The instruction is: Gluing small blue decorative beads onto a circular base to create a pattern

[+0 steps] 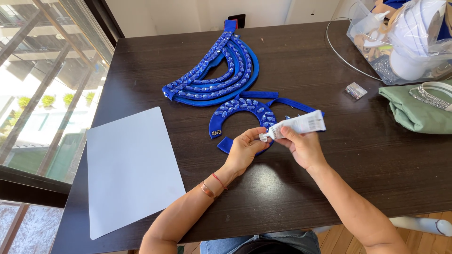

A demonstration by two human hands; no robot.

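The right hand holds a white plastic glue tube, fingers closed around its body, above the dark wooden table. The left hand pinches the tube's small white cap with narrow fingertips. Just behind lies a small curved blue fabric piece with clear gems (a bigger one lies further back).

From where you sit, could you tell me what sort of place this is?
Probably a home craft table: a dark wooden table by a window, blue rhinestone-studded fabric collar pieces, a white glue tube, and a clear plastic supply bin.
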